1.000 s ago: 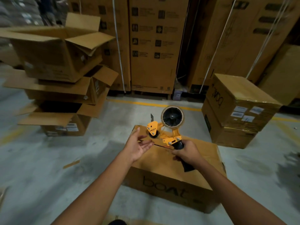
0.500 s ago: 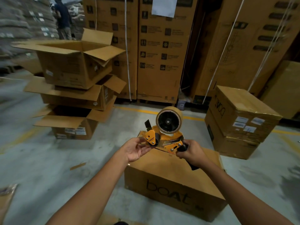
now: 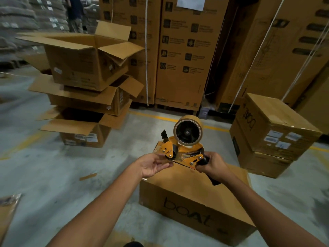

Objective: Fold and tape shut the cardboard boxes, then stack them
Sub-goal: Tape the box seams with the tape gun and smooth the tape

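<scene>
A closed cardboard box (image 3: 192, 202) printed "boat" lies on the floor in front of me. Above its far end I hold an orange tape dispenser (image 3: 185, 147) with a brown tape roll. My right hand (image 3: 211, 164) grips its black handle. My left hand (image 3: 153, 165) pinches the tape end at the dispenser's front roller. At the right stand two closed boxes (image 3: 274, 132), one on the other. At the left rises a stack of three boxes with open flaps (image 3: 85, 90).
Tall strapped cartons (image 3: 185, 50) line the back wall behind a yellow floor line (image 3: 151, 116). A cardboard scrap (image 3: 88, 176) lies on the concrete floor. A flattened piece of cardboard (image 3: 7, 211) shows at the lower left edge. A person (image 3: 75, 13) stands far back left.
The dispenser rose off the box top and my left hand closed from an open palm onto the tape end at its front. The view tilted upward.
</scene>
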Motion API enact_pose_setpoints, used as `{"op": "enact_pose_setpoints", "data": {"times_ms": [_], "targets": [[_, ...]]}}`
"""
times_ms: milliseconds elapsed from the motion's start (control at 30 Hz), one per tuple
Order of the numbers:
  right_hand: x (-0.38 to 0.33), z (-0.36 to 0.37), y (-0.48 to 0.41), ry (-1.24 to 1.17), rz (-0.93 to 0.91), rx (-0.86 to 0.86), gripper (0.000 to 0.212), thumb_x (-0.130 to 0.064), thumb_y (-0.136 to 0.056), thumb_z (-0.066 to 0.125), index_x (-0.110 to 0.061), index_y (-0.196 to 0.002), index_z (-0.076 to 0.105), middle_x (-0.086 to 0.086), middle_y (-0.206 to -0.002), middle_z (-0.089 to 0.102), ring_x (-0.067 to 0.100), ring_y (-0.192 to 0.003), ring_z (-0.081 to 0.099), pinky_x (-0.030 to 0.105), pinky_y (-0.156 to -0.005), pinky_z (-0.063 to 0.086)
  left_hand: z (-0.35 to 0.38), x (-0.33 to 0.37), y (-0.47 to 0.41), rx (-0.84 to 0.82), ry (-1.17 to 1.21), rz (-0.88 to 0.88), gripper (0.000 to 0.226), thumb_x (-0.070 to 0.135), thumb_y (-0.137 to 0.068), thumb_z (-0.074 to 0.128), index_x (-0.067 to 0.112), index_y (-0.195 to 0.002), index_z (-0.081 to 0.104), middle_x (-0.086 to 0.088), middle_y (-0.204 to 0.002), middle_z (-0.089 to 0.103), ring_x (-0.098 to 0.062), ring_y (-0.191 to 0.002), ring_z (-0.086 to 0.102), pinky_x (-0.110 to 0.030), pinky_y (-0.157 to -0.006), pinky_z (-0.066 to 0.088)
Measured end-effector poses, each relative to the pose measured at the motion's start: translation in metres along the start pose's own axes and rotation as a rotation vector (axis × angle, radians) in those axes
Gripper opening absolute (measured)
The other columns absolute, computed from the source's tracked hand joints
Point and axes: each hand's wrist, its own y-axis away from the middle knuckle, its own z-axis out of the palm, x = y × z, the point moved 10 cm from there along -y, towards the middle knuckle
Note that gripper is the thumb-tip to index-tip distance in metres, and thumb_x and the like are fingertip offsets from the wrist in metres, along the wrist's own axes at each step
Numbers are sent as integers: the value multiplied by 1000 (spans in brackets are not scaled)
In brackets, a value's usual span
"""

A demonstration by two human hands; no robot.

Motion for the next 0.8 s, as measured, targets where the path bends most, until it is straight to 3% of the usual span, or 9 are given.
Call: {"op": "enact_pose_setpoints", "data": {"times_ms": [100,267,467,567,700,800], "targets": [[-1,6,-5,6,-21,-18,16,-12,-73,80,-13,-83,67,4,-73,71,20,-68,69,47,-68,59,-12,-1,-4,31,-60,-14,26,-11,-98,43,-7,-120,57,-30,-96,71,-36,-79,75,-28,-63,61],[2,16,-18,12,-38,-75,16,-9,-77,78,-15,-88,67,9,-80,71,22,-72,68,43,-67,56,-21,20,-16,94,-255,34,12,-10,-97,49,-10,-102,60,-28,-85,71,-31,-71,75,-23,-51,59],[8,41,-44,2,-81,-76,22,-7,-78,76,-19,-91,63,5,-84,65,18,-74,62,23,-61,47,-35,70,-49,186,-527,106,27,-17,-98,37,8,-97,48,-29,-98,62,-35,-67,72,-32,-53,61],[21,67,-65,6,-20,-218,18,-8,-81,75,-15,-91,62,7,-86,70,19,-75,68,30,-67,55,-46,89,-78,206,-652,114,33,-18,-95,41,15,-94,44,-26,-110,54,-35,-68,71,-33,-53,61],[35,96,-102,-162,58,-280,11,-5,-85,74,-3,-91,64,6,-69,69,21,-57,67,32,-54,54,-69,105,-118,251,-700,104,26,-16,-95,44,9,-92,48,-26,-109,59,-33,-64,70,-33,-51,60],[43,112,-129,-160,48,-260,13,-11,-86,76,-2,-89,68,1,-54,60,15,-44,54,27,-48,45,-87,110,-144,252,-688,46,28,-16,-98,35,6,-87,49,-21,-97,58,-39,-78,69,-43,-69,62]]}}
